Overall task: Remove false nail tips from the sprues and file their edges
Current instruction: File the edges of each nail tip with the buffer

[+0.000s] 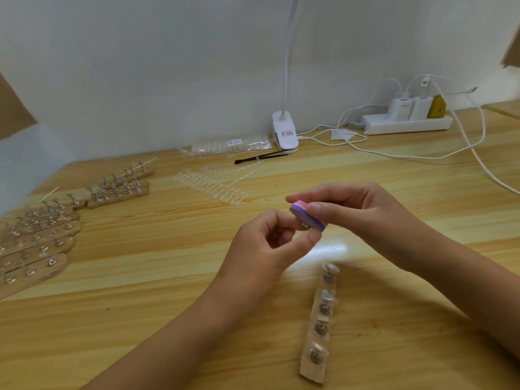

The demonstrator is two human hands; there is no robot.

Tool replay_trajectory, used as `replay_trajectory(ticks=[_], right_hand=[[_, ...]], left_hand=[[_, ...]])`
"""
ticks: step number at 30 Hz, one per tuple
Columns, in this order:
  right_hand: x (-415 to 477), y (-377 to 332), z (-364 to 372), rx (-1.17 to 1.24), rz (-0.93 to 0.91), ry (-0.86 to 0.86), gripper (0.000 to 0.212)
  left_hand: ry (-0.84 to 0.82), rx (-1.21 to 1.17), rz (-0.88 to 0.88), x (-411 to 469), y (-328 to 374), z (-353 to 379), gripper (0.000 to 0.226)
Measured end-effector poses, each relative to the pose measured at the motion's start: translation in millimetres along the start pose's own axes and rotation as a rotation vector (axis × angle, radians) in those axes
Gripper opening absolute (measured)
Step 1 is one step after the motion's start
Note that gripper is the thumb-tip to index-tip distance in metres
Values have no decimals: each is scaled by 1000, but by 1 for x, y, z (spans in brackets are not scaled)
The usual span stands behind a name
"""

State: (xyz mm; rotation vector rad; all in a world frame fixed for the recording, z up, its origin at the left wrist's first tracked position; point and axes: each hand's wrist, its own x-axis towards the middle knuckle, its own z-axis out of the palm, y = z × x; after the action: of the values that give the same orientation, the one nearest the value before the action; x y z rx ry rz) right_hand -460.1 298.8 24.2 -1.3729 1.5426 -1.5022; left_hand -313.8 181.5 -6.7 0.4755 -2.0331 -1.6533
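The nail tip [305, 227] being worked on is pinched in the curled fingers of the left hand [270, 243], raised over the worktop [168, 277] and mostly hidden. The right hand [351, 209] grips a purple-and-pink nail file [302, 213] laid right against it, probably so the edge meets the grit squarely. A wooden holder strip [309, 371] carrying tips lies just below the hands, likely for finished pieces, while the clear sprues [213, 187] wait farther back.
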Motion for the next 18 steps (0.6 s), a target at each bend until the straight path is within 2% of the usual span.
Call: replay_trajectory(ticks=[3, 5, 9, 14, 18], right_hand=[[0, -2, -2, -27, -15, -21, 31], [0, -2, -4, -48, -19, -25, 31], [0, 1, 1, -51, -22, -42, 32], [0, -1, -2, -121, -43, -26, 31], [0, 1, 1, -133, -44, -11, 30]], left_hand=[[19, -16, -7, 2, 3, -2, 43], [64, -41, -23, 4, 4, -7, 42], [32, 91, 40, 0, 1, -3, 34], [89, 43, 1, 5, 2, -7, 42], [70, 57, 13, 4, 3, -7, 44]])
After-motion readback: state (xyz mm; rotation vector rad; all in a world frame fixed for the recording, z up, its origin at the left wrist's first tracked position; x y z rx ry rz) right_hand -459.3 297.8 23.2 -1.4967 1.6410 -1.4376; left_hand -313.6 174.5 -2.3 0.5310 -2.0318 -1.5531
